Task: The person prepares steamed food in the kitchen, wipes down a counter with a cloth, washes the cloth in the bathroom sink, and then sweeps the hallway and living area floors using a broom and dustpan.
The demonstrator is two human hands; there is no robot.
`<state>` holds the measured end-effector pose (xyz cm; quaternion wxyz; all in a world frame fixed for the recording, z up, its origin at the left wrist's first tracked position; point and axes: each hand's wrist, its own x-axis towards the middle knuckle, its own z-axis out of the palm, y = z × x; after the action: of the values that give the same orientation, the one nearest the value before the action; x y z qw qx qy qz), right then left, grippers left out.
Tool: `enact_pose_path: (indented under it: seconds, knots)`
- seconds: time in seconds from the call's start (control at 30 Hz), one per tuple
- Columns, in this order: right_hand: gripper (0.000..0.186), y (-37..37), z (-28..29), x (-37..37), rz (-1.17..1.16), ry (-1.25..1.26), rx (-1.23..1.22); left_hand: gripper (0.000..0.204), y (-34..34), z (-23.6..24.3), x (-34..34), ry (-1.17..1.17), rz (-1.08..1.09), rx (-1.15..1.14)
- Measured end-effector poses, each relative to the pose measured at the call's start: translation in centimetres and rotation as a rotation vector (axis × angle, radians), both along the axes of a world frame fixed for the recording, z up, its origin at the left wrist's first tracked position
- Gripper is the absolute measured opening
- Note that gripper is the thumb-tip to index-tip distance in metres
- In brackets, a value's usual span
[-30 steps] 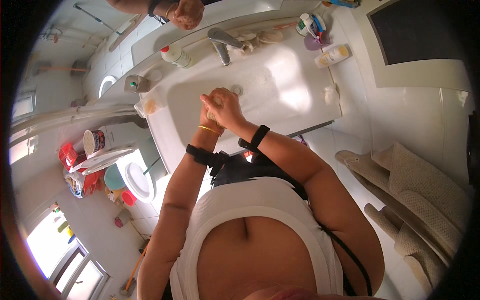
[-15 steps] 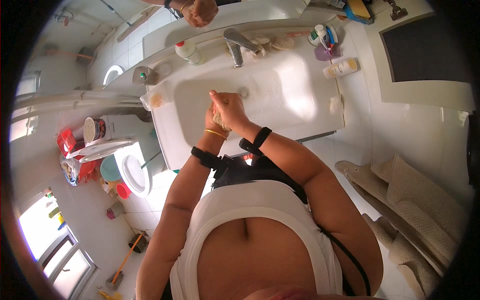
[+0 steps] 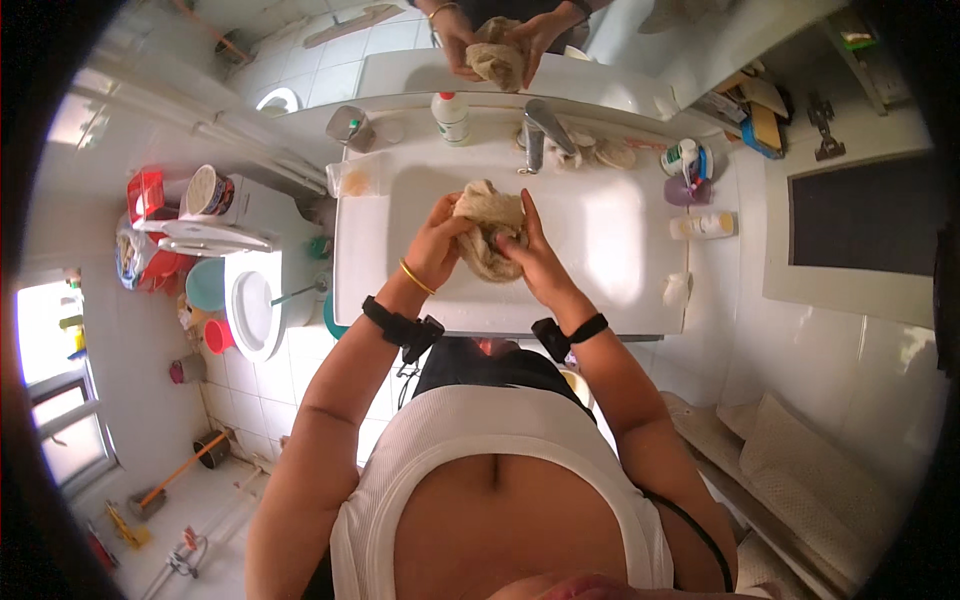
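Over the left-middle part of the white sink [image 3: 362, 235], a bunched beige cloth [image 3: 488, 212] is held up in a rounded bundle, its folds open in a hollow on the near side. The person's left grip [image 3: 437, 250] is closed on the cloth's left edge, the fingers bent around it. The right grip [image 3: 540, 258] grasps the other side, thumb pushed into the folds and the forefinger stretched along the right edge. A yellow bangle [image 3: 417, 279] circles the left wrist, and a black strap sits on each forearm.

Beyond the cloth and slightly right is a metal faucet [image 3: 545, 122]; to its left, on the far ledge, stands a white bottle [image 3: 452, 122] with a red cap. A clear packet [image 3: 360, 178] lies on the far left corner. Along the right side are a purple bottle [image 3: 685, 190] and, nearer, a yellow-capped bottle [image 3: 702, 226]. Farther left is a toilet [image 3: 255, 305]; across the far side, a mirror [image 3: 420, 75] reflects both grips and the cloth.
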<state>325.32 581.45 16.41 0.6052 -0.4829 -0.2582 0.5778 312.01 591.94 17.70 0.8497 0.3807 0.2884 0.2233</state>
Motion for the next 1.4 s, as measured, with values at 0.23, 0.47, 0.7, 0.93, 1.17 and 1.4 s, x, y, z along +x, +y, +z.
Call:
enact_pose_path:
  seconds: [0.23, 0.47, 0.7, 0.93, 1.17, 1.4]
  knots:
    - [0.089, -1.8, 3.5, -1.9, 0.107, -0.019, -0.009, 0.051, -1.7, 2.3, -1.7, -0.563, 0.128, -0.525]
    - [0.043, -2.0, 4.2, -0.4, 0.186, -0.082, -0.137, 0.046, -3.2, 4.7, -5.4, -0.298, 0.063, -0.295]
    - [0.047, -2.4, 5.7, -1.6, -0.059, 0.491, -0.033, 0.040, -2.9, 3.4, -7.6, -0.157, 0.185, -0.299]
    - [0.040, -2.7, 3.2, -4.9, 0.394, -0.141, -0.154, 0.036, -4.1, 6.3, -9.1, -0.077, 0.099, -0.058]
    - [0.028, -2.5, 1.7, -6.3, -0.231, 0.390, -0.114, 0.037, -2.4, 2.7, -15.0, -0.029, 0.273, -0.037]
    - [0.030, -0.5, 10.4, -10.0, -0.035, -0.041, 0.042, 0.024, -2.2, 0.7, -14.7, 1.082, -0.417, 0.787]
